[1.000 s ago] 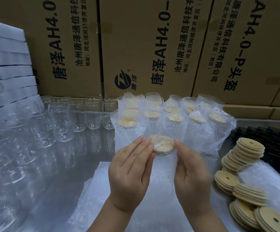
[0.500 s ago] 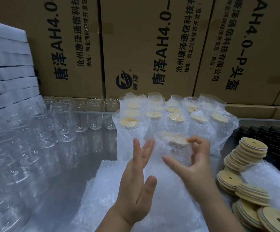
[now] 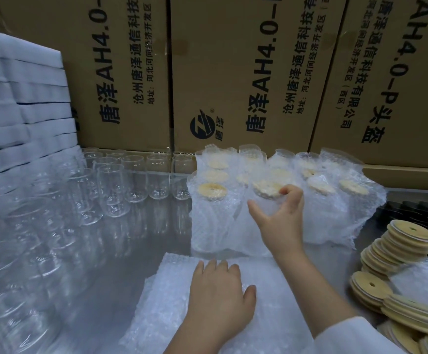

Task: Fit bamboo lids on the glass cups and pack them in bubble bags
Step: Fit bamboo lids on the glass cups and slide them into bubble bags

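**Entry: packing bench, head view**

- **Step in hand:** setting a finished piece down. The right hand [image 3: 282,223] grips the wrapped cup [image 3: 260,188] at its top. The fingers curl over the lid rim through the bag, and the thumb is spread on the bag wall. The cup sits at the front of the packed group [image 3: 211,191], touching its neighbours. Whether its base is fully down cannot be told.
- **Other hand:** the left hand [image 3: 218,295] lies flat with straight fingers on the stack of bubble bags [image 3: 166,302], holding nothing.
- **Stock remaining:** bare glass cups [image 3: 136,177] stand in rows to the left, many without lids. Bamboo lids [image 3: 409,235] lie in leaning stacks to the right. The task is judged to be well short of done.
- **Next move, as judged:** let go of the wrapped cup without tipping the soft-sided ones beside it. Then peel one bag from the stack, fetch a bare cup from the left and take a lid from the right.
- **Edges:** cardboard boxes [image 3: 233,72] wall off the back, directly behind the cups. White foam sheets [image 3: 16,98] are piled at the far left. A black tray [image 3: 417,213] lies behind the lids.
- **Open room:** a strip of bare metal table [image 3: 143,233] runs between the glass cups and the packed group. It is judged the safest lane for reaching left. The glass stands close together, so a sweeping sleeve could knock it. The lid stacks lean and could slide.
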